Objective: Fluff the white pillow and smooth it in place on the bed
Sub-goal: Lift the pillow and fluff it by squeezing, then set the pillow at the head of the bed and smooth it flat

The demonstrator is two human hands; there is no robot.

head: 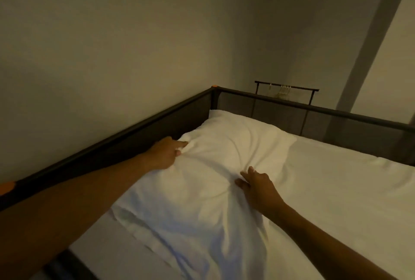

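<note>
**A:** ok so from where I'm standing, the left hand [167, 152] is clenched on a bunch of fabric at the far-left edge of the white pillow [215, 167], right up by the dark bed rail [125, 131]. You can see the cloth puckering between the fingers. The right hand [258, 186] isn't gripping anything; it lies loose on top, palm down, fingers spread, pressing the middle-right of the pillow.

**B:** and the pillow is where it should be?

**A:** mostly. It lies on the bed [336, 189] with its far end tucked into the corner where the two rails meet, stretching back toward the person. Lots of creases run toward both hands, so I'd say it's nowhere near smooth yet.

**B:** so what goes wrong from here?

**A:** my guess: that left hand seems to have only the case pinched, not the filling. Pull on that and the case probably just slides or twists over the stuffing, leaving you with more wrinkles. Also, the pillow is touching the rail on that side, so a tug toward the wall could jam the edge down the gap.

**B:** and the right hand?

**A:** if it presses hard while the left pulls, it pins the middle and stretches a ridge between them. And the sheet underneath could drag along and rumple too.
</note>
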